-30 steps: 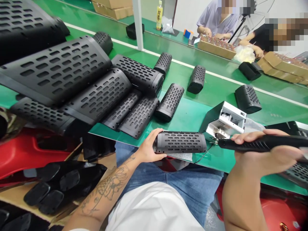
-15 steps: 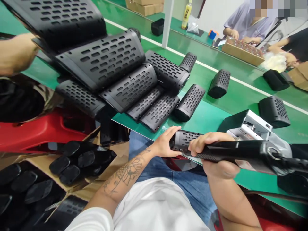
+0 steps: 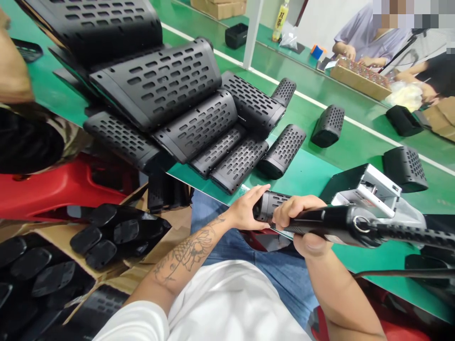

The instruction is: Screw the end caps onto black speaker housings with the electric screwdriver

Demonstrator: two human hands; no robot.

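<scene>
My left hand (image 3: pixel 249 208) grips the near-left end of a black slotted housing (image 3: pixel 273 201) at the bench's front edge. Wrapped round a black electric screwdriver (image 3: pixel 327 221), my right hand (image 3: pixel 302 218) holds it nearly level, its front end at the housing. The tool's tip is hidden by my fingers. Its coiled cord leads off to the right. Left of and beyond my hands, several black slotted housings (image 3: pixel 197 125) lie piled on the green bench (image 3: pixel 313 166). A silver and black device (image 3: pixel 377 189) stands just beyond the screwdriver.
Cartons with black housings (image 3: pixel 53 274) stand at lower left beside a red stool (image 3: pixel 50 192). Another person's arm (image 3: pixel 14 66) is at far left. Across the bench, people work near a carton of parts (image 3: pixel 360 78). A white post (image 3: pixel 253 35) rises behind the pile.
My right hand and the screwdriver have shifted left, closer to my left hand. The other person's arm at far left has moved farther left. The view has shifted slightly.
</scene>
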